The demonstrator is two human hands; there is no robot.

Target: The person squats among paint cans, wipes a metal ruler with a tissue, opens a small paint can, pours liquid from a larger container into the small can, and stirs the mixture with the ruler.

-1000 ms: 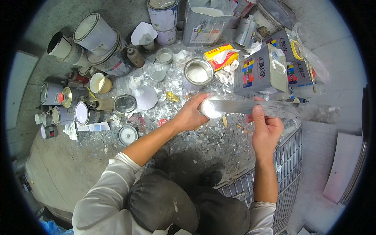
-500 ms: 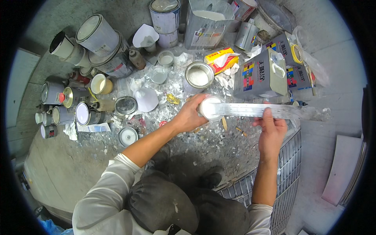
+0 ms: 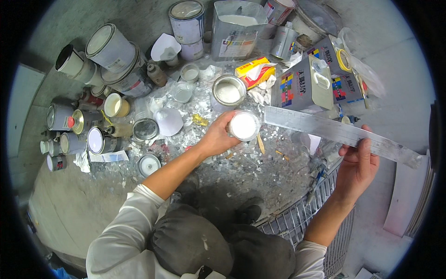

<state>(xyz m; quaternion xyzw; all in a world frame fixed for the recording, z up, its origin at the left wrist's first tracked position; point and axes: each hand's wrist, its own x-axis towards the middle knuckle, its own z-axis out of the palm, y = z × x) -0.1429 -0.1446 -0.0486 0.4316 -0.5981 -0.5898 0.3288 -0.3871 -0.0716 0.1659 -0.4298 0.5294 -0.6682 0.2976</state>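
My left hand (image 3: 218,135) is closed round a clear cup (image 3: 245,125) of white paint, held above the messy floor. In my right hand (image 3: 360,162), fingers and thumb pinch a long metal ruler (image 3: 320,126). The ruler slants down to the right, and its left end is just beside the cup's rim, apart from it. White smears show along the metal. Behind the cup stands an uncovered can (image 3: 228,90) with white paint inside. A flat wooden stick (image 3: 261,144) lies on the floor near the cup.
Grey rectangular tins (image 3: 302,83) stand at the back right, by a yellow-red box (image 3: 255,72). Paint cans (image 3: 125,74) are stacked at the back left. A tall square container (image 3: 238,32) stands at the back. A metal grate (image 3: 297,223) lies at the lower right.
The ruler has come out of the cup, moving right with my right hand, and now tilts down to the right. The cup stays in my left hand, slightly left of before.
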